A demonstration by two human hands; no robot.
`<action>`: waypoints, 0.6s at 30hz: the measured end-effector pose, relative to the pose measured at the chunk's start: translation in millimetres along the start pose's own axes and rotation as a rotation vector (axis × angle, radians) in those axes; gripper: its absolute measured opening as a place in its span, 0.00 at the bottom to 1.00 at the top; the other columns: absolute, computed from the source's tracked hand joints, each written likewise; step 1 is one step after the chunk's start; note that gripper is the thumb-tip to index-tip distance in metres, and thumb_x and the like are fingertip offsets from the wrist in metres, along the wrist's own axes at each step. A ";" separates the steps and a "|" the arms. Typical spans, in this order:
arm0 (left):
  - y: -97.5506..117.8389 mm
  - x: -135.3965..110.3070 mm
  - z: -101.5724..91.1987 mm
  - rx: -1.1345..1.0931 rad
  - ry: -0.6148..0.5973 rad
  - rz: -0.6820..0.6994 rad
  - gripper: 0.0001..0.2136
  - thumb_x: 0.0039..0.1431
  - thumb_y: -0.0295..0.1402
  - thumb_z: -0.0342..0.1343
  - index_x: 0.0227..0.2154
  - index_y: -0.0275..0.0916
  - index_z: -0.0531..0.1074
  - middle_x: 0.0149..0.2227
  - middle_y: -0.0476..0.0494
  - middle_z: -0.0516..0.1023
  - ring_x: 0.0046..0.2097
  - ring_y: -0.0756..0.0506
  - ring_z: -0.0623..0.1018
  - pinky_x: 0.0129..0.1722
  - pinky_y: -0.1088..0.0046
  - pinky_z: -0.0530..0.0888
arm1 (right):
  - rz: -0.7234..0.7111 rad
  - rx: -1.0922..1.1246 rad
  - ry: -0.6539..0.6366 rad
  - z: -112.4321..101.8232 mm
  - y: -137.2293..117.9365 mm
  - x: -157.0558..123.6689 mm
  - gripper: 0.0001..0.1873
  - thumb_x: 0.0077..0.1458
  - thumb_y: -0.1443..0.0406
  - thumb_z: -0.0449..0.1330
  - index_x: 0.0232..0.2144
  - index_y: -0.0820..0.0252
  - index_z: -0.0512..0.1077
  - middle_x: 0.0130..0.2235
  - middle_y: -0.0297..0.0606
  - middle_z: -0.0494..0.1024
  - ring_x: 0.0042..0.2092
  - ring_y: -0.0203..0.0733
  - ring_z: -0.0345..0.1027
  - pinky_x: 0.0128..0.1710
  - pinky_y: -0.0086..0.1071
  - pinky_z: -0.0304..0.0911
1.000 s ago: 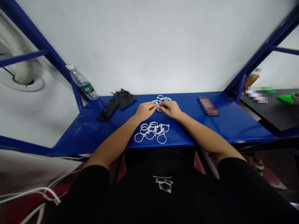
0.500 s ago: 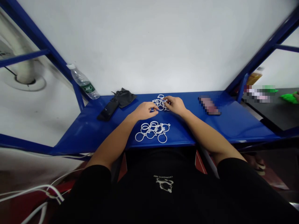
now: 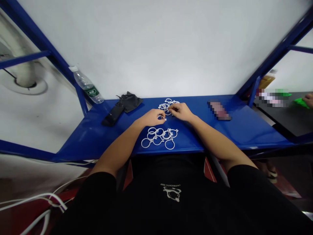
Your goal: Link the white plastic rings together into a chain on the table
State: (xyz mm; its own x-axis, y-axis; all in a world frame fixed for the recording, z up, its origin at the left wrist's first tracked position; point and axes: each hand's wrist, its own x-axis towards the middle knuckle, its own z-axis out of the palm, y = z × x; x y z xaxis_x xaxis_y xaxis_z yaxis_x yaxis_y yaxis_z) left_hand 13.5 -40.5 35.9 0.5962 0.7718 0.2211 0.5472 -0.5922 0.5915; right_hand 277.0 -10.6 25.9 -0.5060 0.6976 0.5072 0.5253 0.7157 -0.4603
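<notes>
My left hand [image 3: 153, 117] is closed on a white ring [image 3: 162, 116] that has a small notched tab. Beside it, the fingertips of my right hand [image 3: 180, 111] are pinched together at the near side of a far pile of white rings [image 3: 162, 106]. Whatever they grip, if anything, is hidden by the fingers. Closer to my body, several more white rings [image 3: 157, 140] lie flat and overlapping in a near pile, each with a small tab.
On the blue table [image 3: 83, 140] lie a black phone-like slab [image 3: 112, 116], a crumpled black bag [image 3: 130, 101] and a blurred pinkish slab [image 3: 219, 110]. A plastic bottle [image 3: 86, 85] leans at the back left. Another person's hand [image 3: 309, 100] shows at far right.
My left hand has closed around a white ring. The fingers of my right hand have drawn together and shifted slightly left and nearer at the far pile.
</notes>
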 end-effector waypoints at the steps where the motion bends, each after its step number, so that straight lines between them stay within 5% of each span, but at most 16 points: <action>1: -1.1 0.6 0.4 -0.001 0.062 -0.016 0.03 0.63 0.32 0.68 0.38 0.40 0.83 0.32 0.49 0.82 0.32 0.48 0.75 0.37 0.69 0.71 | -0.018 0.027 -0.008 0.6 -1.5 -0.1 0.12 0.68 0.60 0.63 0.44 0.57 0.87 0.38 0.39 0.90 0.34 0.42 0.79 0.39 0.34 0.68; 5: -7.1 3.2 1.8 0.014 0.233 -0.049 0.05 0.69 0.34 0.66 0.38 0.39 0.83 0.25 0.52 0.77 0.27 0.49 0.72 0.32 0.70 0.68 | -0.078 0.083 -0.039 4.6 -7.1 0.2 0.14 0.70 0.58 0.64 0.47 0.56 0.87 0.38 0.38 0.90 0.35 0.42 0.78 0.39 0.34 0.69; 13: -17.8 6.5 9.2 0.087 0.327 0.151 0.07 0.75 0.33 0.63 0.45 0.41 0.87 0.48 0.41 0.88 0.46 0.44 0.85 0.50 0.66 0.81 | -0.089 0.119 -0.005 6.9 -8.6 1.5 0.13 0.72 0.56 0.64 0.45 0.55 0.86 0.38 0.39 0.90 0.36 0.44 0.79 0.40 0.35 0.69; 18: -20.2 5.1 10.4 0.107 0.325 0.174 0.08 0.75 0.33 0.63 0.46 0.42 0.88 0.49 0.41 0.87 0.44 0.45 0.85 0.49 0.66 0.82 | -0.080 0.148 0.012 8.5 -9.2 0.9 0.10 0.68 0.57 0.66 0.40 0.56 0.84 0.34 0.37 0.87 0.32 0.40 0.75 0.36 0.33 0.67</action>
State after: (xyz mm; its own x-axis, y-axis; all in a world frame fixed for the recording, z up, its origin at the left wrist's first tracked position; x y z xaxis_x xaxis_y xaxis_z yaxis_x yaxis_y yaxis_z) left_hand 11.6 -26.9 17.0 0.4775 0.6808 0.5554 0.5228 -0.7282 0.4432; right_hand 266.0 -16.2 24.3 -0.5336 0.6387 0.5544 0.3772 0.7664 -0.5199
